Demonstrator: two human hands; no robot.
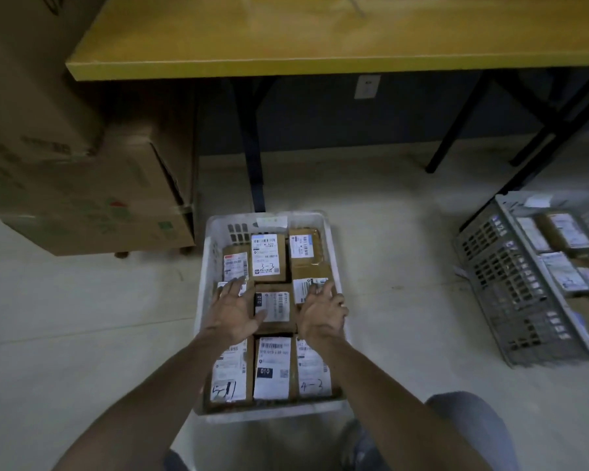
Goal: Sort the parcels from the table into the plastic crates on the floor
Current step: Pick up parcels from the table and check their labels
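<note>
1. The white crate (204, 266) stands on the pale floor (82, 317) in the lower middle of the frame. Its near rim is just ahead of the person's knee (466, 426). Open floor lies to its left, and more lies between it and the grey crate (510, 283) at the right edge.
2. The parcels (268, 254) pack the white crate almost wall to wall, labels up, in about three rows of three with hardly a gap.
3. The left hand (232, 309) is spread with straight fingers over the left parcel of the middle row and grips nothing. The right hand (322, 311) is relaxed with fingers slightly bent over the right parcel, close to the crate's right rim, and also grips nothing. Whether either hand touches the cardboard cannot be told.
4. The yellow table (320, 35) spans the top of the frame. One of its black legs (252, 141) comes down just behind the crate's far wall.
5. Stacked cardboard boxes (82, 198) fill the upper left, near the crate's far left corner.
6. The forearms cover parts of the near-row parcels. The grey crate is tilted and cut off by the right edge, and its parcels are blurred. Most of the label print is too small to read.
</note>
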